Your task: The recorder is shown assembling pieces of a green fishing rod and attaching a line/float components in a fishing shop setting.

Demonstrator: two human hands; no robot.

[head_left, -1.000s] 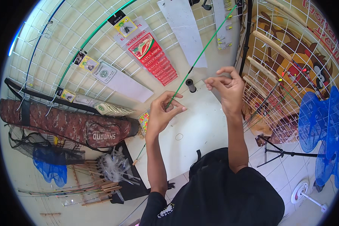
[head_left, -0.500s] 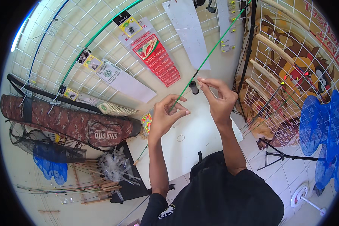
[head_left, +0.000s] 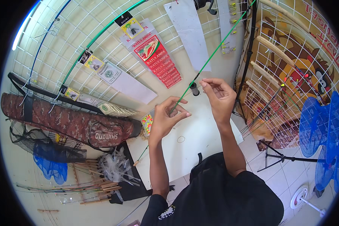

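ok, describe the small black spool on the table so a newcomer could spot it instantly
Start at the white table under the hands. Near its far edge, just left of the right hand, stands the small black spool, beside the thin green rod. It is the only dark, cylindrical item there.

Fishing-tackle shop: rods point(head_left: 101, 35), nets point(head_left: 322, 124), packaged lures point(head_left: 156, 56) displayed.

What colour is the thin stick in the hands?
Bright green rod, clearest in the head view.
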